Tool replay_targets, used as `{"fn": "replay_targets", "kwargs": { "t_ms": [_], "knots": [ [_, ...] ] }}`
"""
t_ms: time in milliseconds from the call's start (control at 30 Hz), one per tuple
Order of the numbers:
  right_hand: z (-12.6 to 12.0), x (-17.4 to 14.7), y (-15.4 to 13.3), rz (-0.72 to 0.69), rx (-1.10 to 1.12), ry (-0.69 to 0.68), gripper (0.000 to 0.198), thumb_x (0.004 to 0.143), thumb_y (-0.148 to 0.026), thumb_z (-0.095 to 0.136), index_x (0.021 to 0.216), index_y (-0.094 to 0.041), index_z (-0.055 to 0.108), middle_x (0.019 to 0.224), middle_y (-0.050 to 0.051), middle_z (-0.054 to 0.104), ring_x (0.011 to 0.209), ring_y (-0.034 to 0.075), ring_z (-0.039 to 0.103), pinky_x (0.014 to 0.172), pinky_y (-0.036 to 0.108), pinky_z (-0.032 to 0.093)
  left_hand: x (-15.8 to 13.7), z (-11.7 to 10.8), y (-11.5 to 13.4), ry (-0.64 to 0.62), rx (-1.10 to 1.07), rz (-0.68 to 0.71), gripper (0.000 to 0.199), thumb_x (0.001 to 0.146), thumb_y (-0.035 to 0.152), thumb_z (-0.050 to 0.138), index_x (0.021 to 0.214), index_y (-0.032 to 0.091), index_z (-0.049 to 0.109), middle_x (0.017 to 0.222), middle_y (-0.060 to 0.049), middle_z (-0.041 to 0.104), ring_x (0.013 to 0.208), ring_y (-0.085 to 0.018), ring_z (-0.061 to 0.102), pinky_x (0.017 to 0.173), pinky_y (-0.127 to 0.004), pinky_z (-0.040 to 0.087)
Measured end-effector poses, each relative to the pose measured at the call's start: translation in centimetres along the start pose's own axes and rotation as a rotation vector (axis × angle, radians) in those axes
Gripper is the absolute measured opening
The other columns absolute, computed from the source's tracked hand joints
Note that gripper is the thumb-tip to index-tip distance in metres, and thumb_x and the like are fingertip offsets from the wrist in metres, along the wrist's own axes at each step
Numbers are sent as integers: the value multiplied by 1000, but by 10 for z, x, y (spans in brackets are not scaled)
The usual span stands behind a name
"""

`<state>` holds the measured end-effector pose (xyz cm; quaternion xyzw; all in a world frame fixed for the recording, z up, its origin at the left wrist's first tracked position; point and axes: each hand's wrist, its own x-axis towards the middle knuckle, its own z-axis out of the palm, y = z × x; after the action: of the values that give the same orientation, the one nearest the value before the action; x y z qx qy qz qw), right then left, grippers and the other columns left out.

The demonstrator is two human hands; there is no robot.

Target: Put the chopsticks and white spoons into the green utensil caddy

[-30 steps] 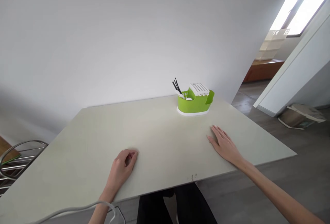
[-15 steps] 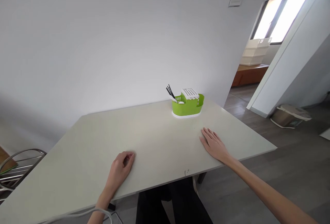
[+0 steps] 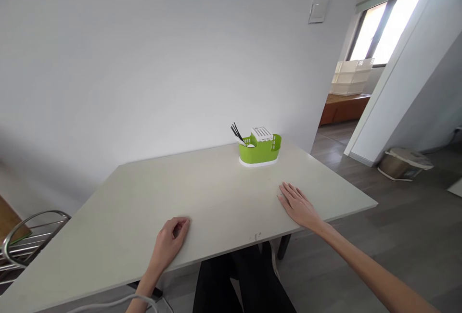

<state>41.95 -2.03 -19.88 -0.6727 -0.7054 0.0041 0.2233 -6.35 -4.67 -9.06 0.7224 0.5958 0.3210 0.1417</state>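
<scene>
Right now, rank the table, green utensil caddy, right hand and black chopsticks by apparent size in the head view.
1. Table
2. Green utensil caddy, right hand: too alike to rank; the hand is nearer
3. Black chopsticks

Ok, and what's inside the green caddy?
Inside the green caddy, at left: black sticks, a slanted white piece and a rounded white item. The caddy's wall hides their lower parts; anything beneath the slotted white top is covered.

Smooth green oval plastic caddy (image 3: 260, 153) on a smooth, low-sheen off-white rectangular tabletop (image 3: 202, 188)
The slotted white plastic lid (image 3: 262, 134) looks smooth and matt; the curved silver tubular metal rack (image 3: 34, 236) shines; the flat pale-grey wall (image 3: 162, 63) is matt; the long black trousers (image 3: 249, 279) read as dull cloth; the grey plank-patterned floor (image 3: 382, 241) carries a faint sheen
</scene>
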Motion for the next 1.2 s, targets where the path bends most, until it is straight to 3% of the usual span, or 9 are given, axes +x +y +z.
{"fn": "replay_targets", "kwargs": {
  "t_ms": [1200],
  "knots": [
    [-1,-4,6,4,9,-1,61,109,-49,29,159,-20,51,169,7,44,158,25,36,131,48,28,-12,12,-7,62,31,7,43,97,60,53,95,23,75,93,-8,77,83,-24,71,76,-35,55]
  ]
}}
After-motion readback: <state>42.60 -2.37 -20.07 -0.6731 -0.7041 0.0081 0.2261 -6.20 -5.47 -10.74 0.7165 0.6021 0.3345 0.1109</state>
